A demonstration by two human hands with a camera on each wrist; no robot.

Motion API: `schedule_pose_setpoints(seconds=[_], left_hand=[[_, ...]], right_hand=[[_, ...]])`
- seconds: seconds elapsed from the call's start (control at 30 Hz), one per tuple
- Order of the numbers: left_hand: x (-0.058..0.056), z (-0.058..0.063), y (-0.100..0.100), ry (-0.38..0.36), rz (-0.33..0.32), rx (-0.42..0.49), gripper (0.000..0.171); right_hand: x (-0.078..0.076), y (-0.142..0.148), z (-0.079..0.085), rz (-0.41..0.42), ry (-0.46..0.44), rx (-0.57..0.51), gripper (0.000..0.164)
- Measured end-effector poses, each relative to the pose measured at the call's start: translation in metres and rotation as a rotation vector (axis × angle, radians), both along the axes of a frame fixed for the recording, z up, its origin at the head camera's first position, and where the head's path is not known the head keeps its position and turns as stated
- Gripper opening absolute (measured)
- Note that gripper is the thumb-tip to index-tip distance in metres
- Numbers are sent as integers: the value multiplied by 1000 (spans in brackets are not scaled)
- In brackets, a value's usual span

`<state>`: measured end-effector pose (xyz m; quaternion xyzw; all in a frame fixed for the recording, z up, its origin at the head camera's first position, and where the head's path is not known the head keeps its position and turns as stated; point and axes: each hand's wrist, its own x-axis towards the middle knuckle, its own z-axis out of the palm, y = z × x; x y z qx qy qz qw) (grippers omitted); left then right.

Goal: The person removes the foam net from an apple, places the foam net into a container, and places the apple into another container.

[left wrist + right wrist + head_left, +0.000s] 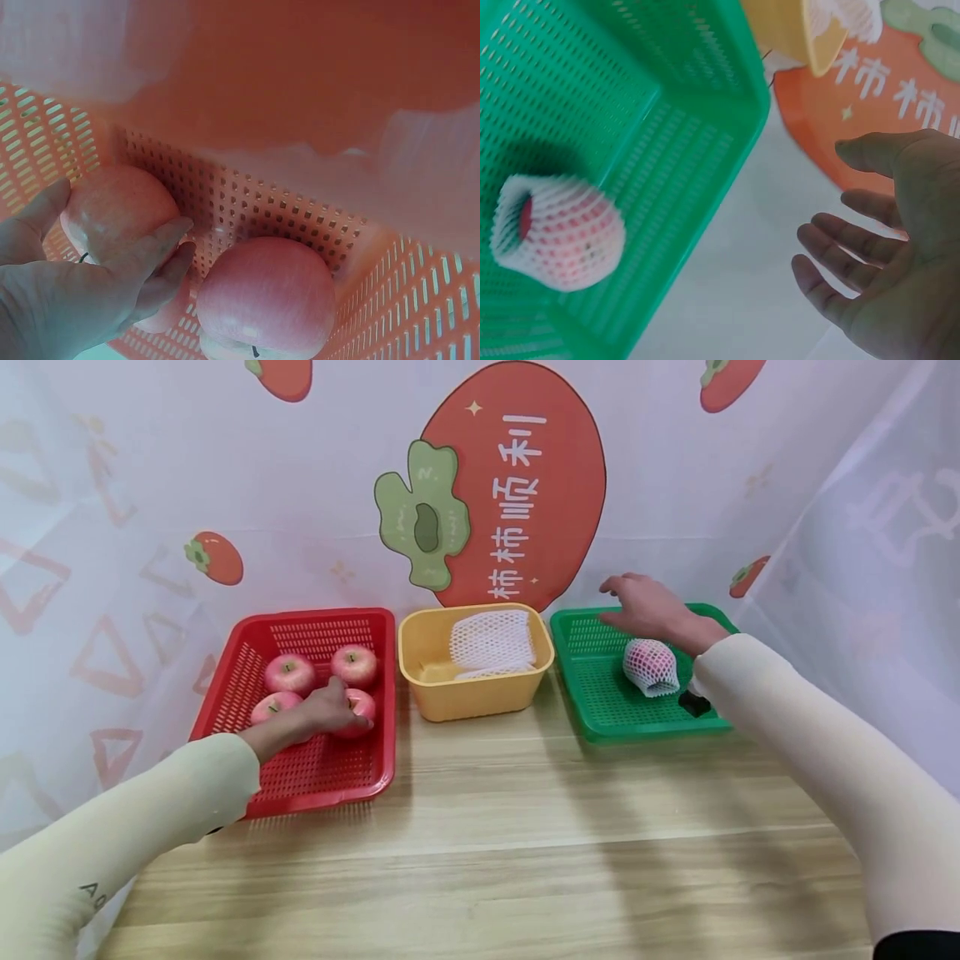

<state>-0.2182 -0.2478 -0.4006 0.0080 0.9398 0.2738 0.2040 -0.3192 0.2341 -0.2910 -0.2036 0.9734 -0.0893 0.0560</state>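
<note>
Inside the red basket (386, 727) at the left, my left hand (318, 710) grips an apple (362, 703), thumb on one side and fingers on the other, as the left wrist view shows. Three more apples lie around it, one (266, 296) close beside the fingers in that view. My right hand (648, 607) hovers over the back of the green basket (592, 693), fingers spread and holding nothing. Below it, an apple in a white foam net (562, 232) lies on its side in the green basket.
Between the two baskets stands a yellow bin (480, 696) with white foam nets (491, 639) in it. A wooden table (480, 843) carries all three containers. Behind them hangs a white curtain (300, 485) printed with persimmons.
</note>
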Motion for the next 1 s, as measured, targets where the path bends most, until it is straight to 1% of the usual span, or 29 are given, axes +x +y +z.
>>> schedule_pose_setpoints(seconds=[0.07,0.17,0.3,0.4,0.57,0.73,0.8,0.87,1.0], left_hand=[[0,1,0,21,-6,-13,93],[0,0,-1,48,-10,-15,82],[0,-1,-4,60,-8,8,69],[-1,-2,-4,84,-18,8,65],[-2,-3,-6,125,-35,-1,64],[-2,0,-3,163,-30,-5,41],[-3,-1,-3,182,-29,-13,35],[-5,-5,-6,204,-36,-25,35],[-22,-37,-23,280,-37,-63,35]], right_hand=[[-2,9,-1,-8,-16,13,56],[-4,22,-3,-29,-50,34,59],[-7,36,-10,-68,-93,77,65],[-9,45,-17,-93,-122,106,72],[-15,57,-27,-119,-170,126,80],[-19,67,-33,-182,-242,144,89],[-21,72,-36,-213,-267,155,91],[-23,75,-38,-235,-283,167,90],[-25,81,-45,-251,-303,182,86]])
